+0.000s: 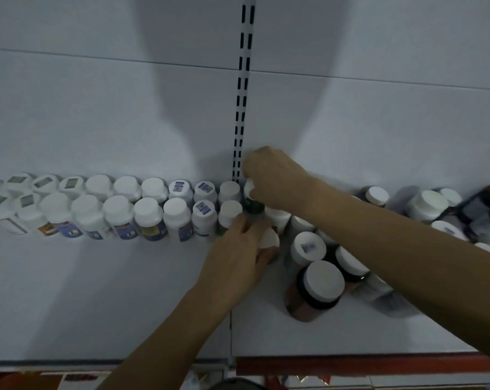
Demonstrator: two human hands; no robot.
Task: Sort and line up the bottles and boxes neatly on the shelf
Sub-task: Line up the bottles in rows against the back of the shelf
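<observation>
At the foot of the upright [242, 94], the right hand [274, 178] curls over the cap of a green bottle [254, 205] standing on the shelf [97, 291]. Just in front of the upright, the left hand [235, 254] wraps its fingers round a second bottle [269, 240]. Left of the upright run two neat rows [120, 209] of bottles; right of it, jars [322, 282] crowd loosely.
</observation>
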